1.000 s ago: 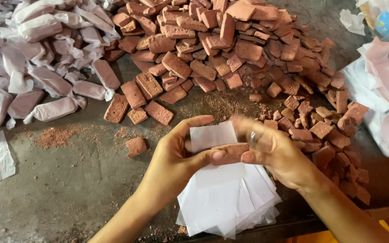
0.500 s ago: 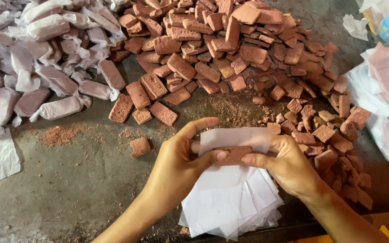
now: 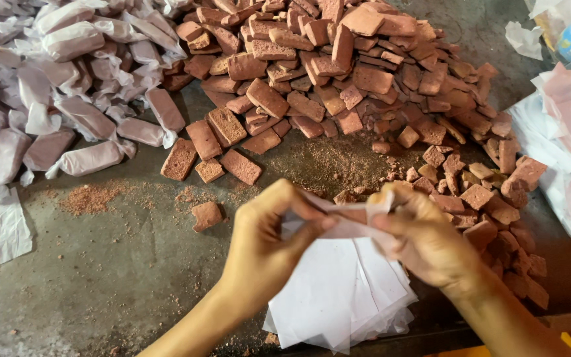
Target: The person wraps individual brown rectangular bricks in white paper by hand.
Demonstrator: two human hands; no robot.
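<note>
Left hand: fingers closed on one end of the thin white paper sheet.
Right hand: fingers closed on the opposite end of the same sheet.
Reddish-brown rectangular block: inside the sheet, between both hands, mostly covered.
Stack of white paper sheets: on the grey bench, directly below the hands.
Heap of unwrapped reddish-brown blocks: beyond the hands.
Pile of paper-wrapped blocks: far left.

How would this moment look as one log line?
left hand: holds wrapper end | right hand: holds other end | white wrapper: folded round reddish block | sheet stack: underneath | brick pile: behind
</note>
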